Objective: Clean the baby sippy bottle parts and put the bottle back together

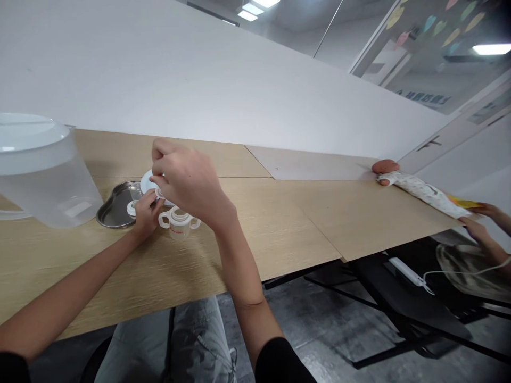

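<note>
My left hand [147,214] rests low over the table, its fingers closed around a small whitish ring-like piece [160,193]. Just above it, my right hand [186,178] is in a pinch with the wrist bent; what its fingertips hold is hidden. A clear baby bottle [179,226] with two white handles stands upright and open below my right hand. Left of my left hand lies a kidney-shaped metal tray [114,210], with a white bottle collar [131,208] at its right side. Behind my hands is a white round dish or lid [146,182], partly covered.
A large translucent lidded container [48,175] stands on the wooden table [271,229] at the left. At the far right, another person's hands [479,226] touch a white patterned cloth around a doll [419,189]. A black chair [411,303] is below the table's edge.
</note>
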Available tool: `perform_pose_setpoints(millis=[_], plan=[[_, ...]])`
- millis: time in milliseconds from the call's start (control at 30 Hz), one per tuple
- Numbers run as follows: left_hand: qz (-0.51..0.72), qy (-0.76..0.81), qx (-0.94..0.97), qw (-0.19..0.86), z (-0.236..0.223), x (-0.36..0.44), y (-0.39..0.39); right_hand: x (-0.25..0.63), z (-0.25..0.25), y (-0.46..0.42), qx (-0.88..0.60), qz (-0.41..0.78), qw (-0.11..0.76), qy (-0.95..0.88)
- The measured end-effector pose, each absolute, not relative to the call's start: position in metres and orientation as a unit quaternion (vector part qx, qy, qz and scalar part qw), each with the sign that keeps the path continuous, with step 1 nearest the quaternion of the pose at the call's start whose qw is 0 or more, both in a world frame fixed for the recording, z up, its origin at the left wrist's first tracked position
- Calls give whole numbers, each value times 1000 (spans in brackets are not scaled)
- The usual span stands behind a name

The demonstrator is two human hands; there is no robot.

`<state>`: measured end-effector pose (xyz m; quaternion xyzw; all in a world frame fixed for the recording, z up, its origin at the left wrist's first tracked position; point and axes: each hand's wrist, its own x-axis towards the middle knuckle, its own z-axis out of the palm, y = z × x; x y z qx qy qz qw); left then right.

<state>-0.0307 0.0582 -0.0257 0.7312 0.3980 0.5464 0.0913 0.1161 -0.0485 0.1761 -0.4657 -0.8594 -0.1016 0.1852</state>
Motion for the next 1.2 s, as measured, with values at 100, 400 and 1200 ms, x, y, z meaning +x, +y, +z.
perform_pose_setpoints(millis=[100, 400, 1200], plan=[[544, 395, 735, 93, -26, -31, 59, 124, 177, -49, -450, -138, 230, -852], [541, 402, 733, 90, -27, -29, 61, 162, 183, -46, -438, -74, 534, -720], [554, 373, 738, 95, -32, -28, 61, 176, 85, 86, -674, 63, 299, -672]])
